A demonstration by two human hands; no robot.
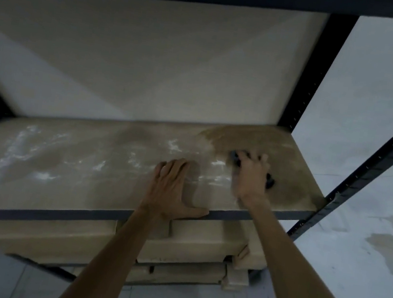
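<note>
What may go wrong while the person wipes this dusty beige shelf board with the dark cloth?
The white dust left of the left hand may be pushed over the front edge of the beige shelf board onto the beige pieces stacked below.
The right hand, blurred on the dark cloth, is close to the black metal upright and might knock against it.

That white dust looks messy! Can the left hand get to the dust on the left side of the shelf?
Probably yes. The left hand rests flat on the shelf, and nothing lies between it and the white dust.
</note>
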